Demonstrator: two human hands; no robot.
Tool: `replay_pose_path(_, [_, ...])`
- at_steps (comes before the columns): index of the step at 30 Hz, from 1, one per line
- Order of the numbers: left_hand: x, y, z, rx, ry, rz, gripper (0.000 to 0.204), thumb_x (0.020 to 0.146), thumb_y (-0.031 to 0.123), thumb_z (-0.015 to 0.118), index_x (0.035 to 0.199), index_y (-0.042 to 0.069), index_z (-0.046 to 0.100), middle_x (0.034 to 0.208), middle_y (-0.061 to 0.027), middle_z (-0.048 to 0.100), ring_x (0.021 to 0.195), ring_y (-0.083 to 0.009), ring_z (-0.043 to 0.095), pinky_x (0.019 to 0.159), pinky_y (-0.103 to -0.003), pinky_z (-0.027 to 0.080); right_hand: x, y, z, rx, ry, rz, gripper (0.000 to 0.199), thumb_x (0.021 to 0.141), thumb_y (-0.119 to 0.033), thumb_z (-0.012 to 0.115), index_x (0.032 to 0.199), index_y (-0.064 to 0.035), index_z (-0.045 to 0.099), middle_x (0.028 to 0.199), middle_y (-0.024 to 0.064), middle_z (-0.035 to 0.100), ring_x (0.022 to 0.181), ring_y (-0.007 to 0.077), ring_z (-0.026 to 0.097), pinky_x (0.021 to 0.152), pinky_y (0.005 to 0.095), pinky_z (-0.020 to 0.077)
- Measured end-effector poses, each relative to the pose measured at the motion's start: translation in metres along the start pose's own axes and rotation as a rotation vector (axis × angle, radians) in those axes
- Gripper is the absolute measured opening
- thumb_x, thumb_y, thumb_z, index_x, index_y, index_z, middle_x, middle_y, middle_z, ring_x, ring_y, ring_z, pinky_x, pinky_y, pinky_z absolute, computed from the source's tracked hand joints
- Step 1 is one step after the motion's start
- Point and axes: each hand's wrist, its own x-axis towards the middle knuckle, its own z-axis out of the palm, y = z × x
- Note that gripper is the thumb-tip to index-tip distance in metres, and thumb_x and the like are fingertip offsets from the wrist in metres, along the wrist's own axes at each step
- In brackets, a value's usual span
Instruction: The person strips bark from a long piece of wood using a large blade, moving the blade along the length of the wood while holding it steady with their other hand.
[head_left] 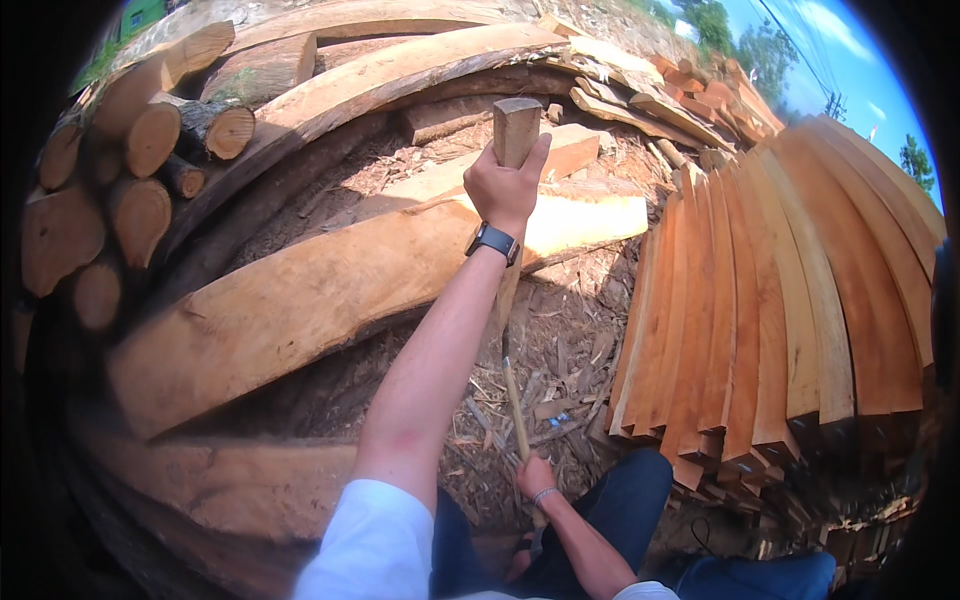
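Observation:
My left hand (503, 190), with a dark watch on its wrist, is stretched forward and wrapped round a squared wooden piece (517, 128). The blunt end of that piece sticks up above my fist, and a narrower part shows below the wrist. Close to my knees, my right hand (537, 478) is closed round a thin wooden stick (515, 400). The stick runs upward from it toward the squared piece; whether the two join, I cannot tell. Behind my left forearm lies a long, thick sawn plank (290, 300), reaching from the left to beyond my wrist.
Cut logs (140, 140) are piled at the left. Stacked reddish boards (740, 310) fill the right side. Curved slabs (400, 65) lie at the back. Wood chips (560, 345) cover the ground, and another slab (250, 485) lies near my left side.

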Motion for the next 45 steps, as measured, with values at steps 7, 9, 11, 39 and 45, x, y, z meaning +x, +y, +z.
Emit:
replay_pose_path(7, [-0.004,0.000,0.007,-0.018,0.007,-0.004,0.045,0.075,0.044,0.079,0.080,0.000,0.072,0.070,-0.0113,0.070,0.064,-0.0204,0.069,0.062,-0.032,0.052,0.000,0.010,0.002,-0.058,0.016,0.005,0.033,0.089,-0.025,0.057,0.103,0.0036,0.048,0.083,0.0328,0.064,0.081,0.0508,0.063,0.073,0.0567,0.0506])
replay_pose_path(9, [-0.002,0.001,0.005,-0.017,0.003,-0.004,0.045,0.075,0.044,0.079,0.080,0.000,0.072,0.070,-0.0114,0.070,0.064,-0.0204,0.069,0.062,-0.032,0.052,0.000,0.011,0.004,-0.104,-0.012,-0.014,0.032,0.089,-0.025,0.057,0.103,0.0033,0.048,0.081,0.0324,0.064,0.079,0.0504,0.063,0.072,0.0570,0.0506])
replay_pose_path(11, [-0.003,0.001,0.004,-0.020,-0.001,0.000,0.046,0.075,0.044,0.079,0.081,0.000,0.071,0.070,-0.0115,0.070,0.064,-0.0204,0.069,0.061,-0.032,0.052,-0.002,0.007,-0.002,-0.097,0.037,-0.054,0.033,0.089,-0.025,0.057,0.103,0.0034,0.048,0.081,0.0318,0.064,0.079,0.0495,0.063,0.072,0.0567,0.0508])
replay_pose_path(39, [0.002,-0.005,0.001,-0.007,0.027,0.023,0.047,0.076,0.045,0.078,0.081,-0.001,0.072,0.068,-0.0114,0.070,0.063,-0.0197,0.068,0.061,-0.033,0.052,-0.003,0.002,-0.001,0.106,-0.048,0.038,0.027,0.088,-0.020,0.057,0.099,0.0041,0.053,0.082,0.0325,0.064,0.078,0.0483,0.063,0.072,0.0551,0.0510])
replay_pose_path(45, [0.001,-0.005,0.003,-0.033,0.035,0.048,0.045,0.076,0.043,0.079,0.081,-0.001,0.072,0.069,-0.0119,0.070,0.063,-0.0206,0.069,0.062,-0.032,0.052,-0.010,-0.021,-0.027,0.248,0.206,-0.150,0.032,0.089,-0.023,0.058,0.100,0.0063,0.050,0.081,0.0332,0.063,0.083,0.0486,0.063,0.071,0.0546,0.0511])
